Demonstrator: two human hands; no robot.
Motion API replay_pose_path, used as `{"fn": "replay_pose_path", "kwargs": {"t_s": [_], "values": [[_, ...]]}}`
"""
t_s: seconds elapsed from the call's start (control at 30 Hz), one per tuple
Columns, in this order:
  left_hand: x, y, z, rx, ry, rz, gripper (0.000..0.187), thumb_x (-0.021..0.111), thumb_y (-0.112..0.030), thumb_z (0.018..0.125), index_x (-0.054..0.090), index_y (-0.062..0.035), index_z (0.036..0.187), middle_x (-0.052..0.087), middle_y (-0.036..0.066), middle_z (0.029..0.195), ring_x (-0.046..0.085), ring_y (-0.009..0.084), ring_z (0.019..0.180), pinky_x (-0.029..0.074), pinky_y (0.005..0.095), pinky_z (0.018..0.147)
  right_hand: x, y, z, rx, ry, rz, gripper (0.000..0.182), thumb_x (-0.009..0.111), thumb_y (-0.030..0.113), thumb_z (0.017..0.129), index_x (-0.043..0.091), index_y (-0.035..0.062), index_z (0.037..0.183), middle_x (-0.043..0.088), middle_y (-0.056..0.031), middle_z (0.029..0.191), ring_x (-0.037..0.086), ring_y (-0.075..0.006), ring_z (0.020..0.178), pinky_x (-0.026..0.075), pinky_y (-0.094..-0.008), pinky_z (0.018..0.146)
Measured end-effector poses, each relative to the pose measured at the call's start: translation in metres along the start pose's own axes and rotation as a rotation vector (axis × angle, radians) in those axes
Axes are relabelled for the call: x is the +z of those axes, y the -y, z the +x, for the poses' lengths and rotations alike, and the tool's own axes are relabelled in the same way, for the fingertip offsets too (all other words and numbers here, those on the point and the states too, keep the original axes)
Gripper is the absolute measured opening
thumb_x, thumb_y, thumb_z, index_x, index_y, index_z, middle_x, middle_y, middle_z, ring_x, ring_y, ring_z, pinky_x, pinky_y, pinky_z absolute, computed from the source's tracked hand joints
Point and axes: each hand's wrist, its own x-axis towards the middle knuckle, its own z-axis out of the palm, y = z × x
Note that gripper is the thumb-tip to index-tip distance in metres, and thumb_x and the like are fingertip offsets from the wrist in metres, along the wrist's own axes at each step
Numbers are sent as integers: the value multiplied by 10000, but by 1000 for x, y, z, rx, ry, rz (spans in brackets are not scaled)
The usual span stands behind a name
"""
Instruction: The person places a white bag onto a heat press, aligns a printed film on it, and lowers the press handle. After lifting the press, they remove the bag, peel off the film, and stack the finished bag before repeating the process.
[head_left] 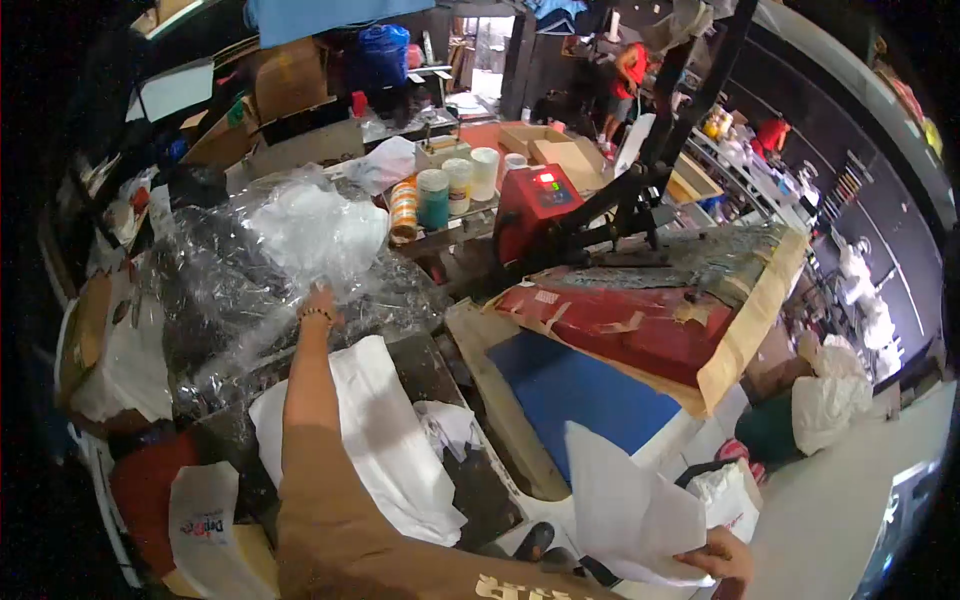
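Left hand: fingers buried in crinkled clear plastic bag at far left of worktop, grip not visible, cannot tell if closed. Pull film up slowly, keep white garments inside from spilling

Right hand: fingers pinched on corner of white paper sheets at near right edge, beside blue pad of heat press. Keep sheets flat, off hot upper plate

Bag: glossy, transparent, heavily wrinkled, bulging with folded white cloth

Clear plastic bag crumpled, holding white fabric, left; white paper sheets curled, bottom right.
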Motion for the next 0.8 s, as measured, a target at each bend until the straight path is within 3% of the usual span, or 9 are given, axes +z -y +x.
{"fn": "replay_pose_path", "kwargs": {"t_s": [0.1, 0.2, 0.3, 0.37, 0.47, 0.5, 0.57, 0.63, 0.8], "values": [[3, -5, 27, 64, -116, 7, 501, 744, -260, 849, 613, -72, 1295, 516, 194, 1426, 636, 362, 1135, 552, 453, 932, -25, -14, 2, -288, 307, -301, 251, 656, 82, 939, 682, -27, 1164, 733, -138, 1079, 688, -185, 977, 524, -295, 847], [-82, -32, -88, 235, -473, -405, 412, 745, -207, 850, 648, -26, 1207, 651, 171, 1257, 676, 267, 1065, 581, 382, 844, -36, 17, 24, -18, 357, -242, 268, 673, 83, 927, 683, -15, 1176, 723, -125, 1124, 683, -174, 981, 523, -295, 855], [-26, -61, -138, 822, 561, -1212, 351, 628, -235, 936, 661, -18, 1209, 687, 136, 1194, 672, 196, 1032, 576, 357, 834, -62, -26, 47, -60, 335, -24, 303, 716, 167, 892, 709, 2, 1145, 712, -124, 1163, 663, -186, 1051, 495, -325, 921], [14, -124, -240, 857, 1258, -1437, 459, 558, -295, 995, 552, -46, 1380, 635, 115, 1293, 618, 227, 1143, 496, 400, 1003, -97, -105, 90, -364, 270, -37, 377, 688, 319, 869, 750, 9, 1074, 711, -157, 1117, 650, -252, 1081, 473, -370, 952], [276, -200, -309, 547, 1556, -1906, 566, 716, -292, 913, 539, -20, 1377, 626, 103, 1285, 589, 196, 1157, 447, 391, 1040, -123, -150, 168, -379, 28, -255, 529, 553, 420, 934, 689, -18, 1198, 663, -184, 1247, 625, -285, 1120, 433, -429, 1034], [210, -218, -344, 685, 1223, -1829, 545, 731, -266, 902, 555, -8, 1349, 637, 98, 1254, 599, 194, 1130, 464, 388, 1009, -102, -75, 161, 1, -20, 98, 425, 735, 98, 802, 641, -11, 1202, 697, -45, 1060, 639, -135, 916, 512, -292, 821], [49, -257, -424, 758, 547, -1477, 504, 759, -214, 879, 586, 14, 1293, 660, 87, 1191, 618, 188, 1077, 499, 380, 947, -107, -79, 204, -185, -32, 51, 530, 739, 172, 834, 573, -48, 1287, 671, -96, 1145, 646, -162, 977, 525, -310, 865], [55, -308, -425, 257, 596, -1767, 419, 784, -161, 850, 629, 41, 1183, 690, 77, 1069, 658, 194, 938, 547, 358, 812, -115, -83, 225, -153, 54, 335, 667, 718, 327, 909, 457, -51, 1394, 600, -161, 1294, 628, -201, 1100, 520, -338, 952], [101, -367, -366, -1, 220, -1770, 317, 760, -62, 847, 644, 39, 1124, 704, 131, 1030, 691, 265, 857, 575, 403, 734, -169, -202, 264, 172, 621, 553, 642, 665, 329, 955, 400, 13, 1447, 535, -201, 1389, 561, -375, 1235, 479, -546, 1010]]}}
